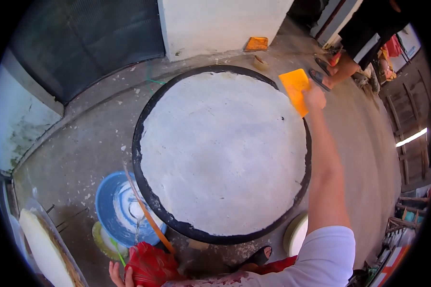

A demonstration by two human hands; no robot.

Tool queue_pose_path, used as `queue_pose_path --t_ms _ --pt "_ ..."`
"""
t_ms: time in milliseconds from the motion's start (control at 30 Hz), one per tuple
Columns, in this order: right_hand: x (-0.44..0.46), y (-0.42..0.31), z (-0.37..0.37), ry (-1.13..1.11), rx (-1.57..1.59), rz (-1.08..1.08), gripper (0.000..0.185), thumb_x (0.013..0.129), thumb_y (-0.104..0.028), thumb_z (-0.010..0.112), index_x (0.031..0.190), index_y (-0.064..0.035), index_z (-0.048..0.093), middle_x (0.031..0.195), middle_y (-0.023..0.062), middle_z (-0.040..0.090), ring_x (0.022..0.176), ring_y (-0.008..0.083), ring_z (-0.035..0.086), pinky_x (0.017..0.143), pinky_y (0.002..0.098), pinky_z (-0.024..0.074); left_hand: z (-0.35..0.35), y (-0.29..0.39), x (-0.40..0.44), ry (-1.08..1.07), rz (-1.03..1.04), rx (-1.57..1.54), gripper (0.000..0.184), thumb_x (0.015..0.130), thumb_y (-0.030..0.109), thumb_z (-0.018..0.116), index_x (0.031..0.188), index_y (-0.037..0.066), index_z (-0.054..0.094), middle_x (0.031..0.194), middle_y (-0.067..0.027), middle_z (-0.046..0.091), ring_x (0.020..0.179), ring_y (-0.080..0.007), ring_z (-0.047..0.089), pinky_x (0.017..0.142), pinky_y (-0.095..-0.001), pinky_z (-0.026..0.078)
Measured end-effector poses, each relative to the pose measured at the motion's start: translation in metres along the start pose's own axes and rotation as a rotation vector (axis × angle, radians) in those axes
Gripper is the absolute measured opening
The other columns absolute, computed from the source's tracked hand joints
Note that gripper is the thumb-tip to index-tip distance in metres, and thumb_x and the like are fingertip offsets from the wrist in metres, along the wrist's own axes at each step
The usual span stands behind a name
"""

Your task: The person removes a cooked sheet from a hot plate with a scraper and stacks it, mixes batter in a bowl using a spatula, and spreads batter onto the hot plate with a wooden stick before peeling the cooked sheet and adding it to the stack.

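Observation:
A large round black griddle (137, 143) is covered almost to its rim by a thin white sheet of batter (225, 153). At its upper right edge my right hand (315, 97) grips a yellow-orange flat scraper (296, 91), whose lower corner is by the sheet's edge. My left hand (121, 276) is low at the left, its fingers apart, beside a red bag-like cloth or plastic (151, 265); whether it touches this I cannot tell. Near it stands a blue basin (103, 205) with white batter and a ladle in it. A long wooden stick (151, 217) leans across the basin.
Stacked pale round sheets (45, 248) lie at the lower left. A white round container (297, 234) is right of the griddle's lower edge. Another person (364, 38) stands at the upper right. An orange object (257, 44) and small bowl (261, 63) are by the wall.

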State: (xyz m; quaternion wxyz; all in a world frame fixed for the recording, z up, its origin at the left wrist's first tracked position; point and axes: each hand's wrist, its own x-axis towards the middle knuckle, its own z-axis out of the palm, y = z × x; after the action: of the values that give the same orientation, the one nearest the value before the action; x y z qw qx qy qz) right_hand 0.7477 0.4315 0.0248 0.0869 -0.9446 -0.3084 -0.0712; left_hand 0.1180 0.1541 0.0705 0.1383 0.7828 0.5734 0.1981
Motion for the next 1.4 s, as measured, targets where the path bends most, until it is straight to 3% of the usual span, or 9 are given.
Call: queue_pose_path --t_ms 267,600,700,833,967,1067,1267,1333,1400 --pt "0.036 -0.125 0.045 0.137 0.014 -0.466 0.051 0.072 -0.023 0.061 0.121 -0.0322 0.050 0.107 0.0072 0.060 0.097 0.0235 0.056 0.084 0.0357 0.0441 0.006 -0.005 0.001 -0.028 -0.113 0.019 0.051 0.091 0.040 0.033 0.114 -0.002 0.052 0.126 -0.0246 0.037 0.121 -0.0432 0.031 0.097 -0.0505 0.028" --pt "-0.093 -0.336 0.051 -0.225 0.661 -1.286 0.047 0.066 -0.007 0.060 0.110 -0.0251 0.059 0.101 0.0077 0.062 0.095 0.0259 0.057 0.086 0.0366 0.0442 -0.004 -0.008 -0.010 -0.076 -0.137 0.082 0.053 0.090 0.044 0.036 0.114 0.000 0.054 0.126 -0.0211 0.039 0.120 -0.0429 0.031 0.096 -0.0488 0.030" --pt "-0.177 -0.359 0.022 -0.383 0.545 -1.534 0.047 0.065 -0.004 0.063 0.109 -0.0223 0.059 0.102 0.0073 0.062 0.096 0.0264 0.056 0.087 0.0363 0.0439 -0.003 -0.011 -0.023 -0.037 -0.151 0.030 0.053 0.089 0.044 0.036 0.113 0.001 0.054 0.125 -0.0207 0.040 0.120 -0.0429 0.031 0.096 -0.0486 0.030" --pt "-0.294 -0.328 -0.011 -0.531 0.421 -1.954 0.040 0.066 -0.004 0.064 0.104 -0.0180 0.061 0.100 0.0077 0.062 0.095 0.0268 0.056 0.084 0.0379 0.0446 -0.009 -0.015 -0.040 -0.025 -0.123 0.044 0.053 0.089 0.045 0.037 0.112 0.001 0.055 0.125 -0.0204 0.040 0.120 -0.0427 0.031 0.096 -0.0482 0.030" --pt "-0.414 -0.205 -0.051 -1.051 0.158 -1.985 0.017 0.073 -0.019 0.055 0.075 -0.0084 0.068 0.076 0.0143 0.064 0.077 0.0273 0.062 0.068 0.0394 0.0487 -0.021 -0.015 -0.049 0.005 -0.111 -0.008 0.051 0.089 0.043 0.038 0.111 0.001 0.056 0.122 -0.0207 0.043 0.118 -0.0409 0.034 0.094 -0.0475 0.033" --pt "-0.458 -0.091 -0.070 -0.724 0.069 -2.472 0.011 0.064 -0.017 0.058 0.059 -0.0102 0.065 0.065 0.0041 0.060 0.070 0.0211 0.056 0.065 0.0303 0.0392 -0.024 -0.022 -0.067 0.050 -0.088 -0.029 0.047 0.087 0.037 0.039 0.110 -0.001 0.054 0.121 -0.0232 0.042 0.117 -0.0423 0.035 0.095 -0.0499 0.029" --pt "-0.429 0.000 -0.122 -0.799 0.102 -1.701 0.021 0.070 -0.022 0.059 0.087 -0.0093 0.058 0.072 0.0086 0.061 0.070 0.0276 0.059 0.062 0.0388 0.0466 -0.019 -0.028 -0.085 0.125 -0.090 -0.133 0.042 0.084 0.032 0.041 0.104 -0.001 0.056 0.122 -0.0240 0.041 0.120 -0.0455 0.030 0.097 -0.0522 0.023" --pt "-0.404 0.025 -0.142 -0.867 0.205 -1.159 0.027 0.075 -0.028 0.058 0.092 -0.0077 0.055 0.074 0.0129 0.060 0.070 0.0311 0.060 0.061 0.0402 0.0477 -0.019 -0.028 -0.088 0.163 -0.063 -0.147 0.040 0.085 0.030 0.040 0.105 -0.002 0.056 0.123 -0.0239 0.041 0.121 -0.0446 0.029 0.098 -0.0510 0.022" --pt "-0.378 0.067 -0.113 -0.588 0.474 -0.697 0.038 0.078 -0.034 0.059 0.103 -0.0050 0.053 0.084 0.0170 0.062 0.076 0.0310 0.061 0.067 0.0382 0.0485 -0.019 -0.027 -0.087 0.156 -0.016 -0.148 0.039 0.086 0.028 0.039 0.107 -0.002 0.055 0.124 -0.0232 0.041 0.122 -0.0427 0.029 0.099 -0.0498 0.022"
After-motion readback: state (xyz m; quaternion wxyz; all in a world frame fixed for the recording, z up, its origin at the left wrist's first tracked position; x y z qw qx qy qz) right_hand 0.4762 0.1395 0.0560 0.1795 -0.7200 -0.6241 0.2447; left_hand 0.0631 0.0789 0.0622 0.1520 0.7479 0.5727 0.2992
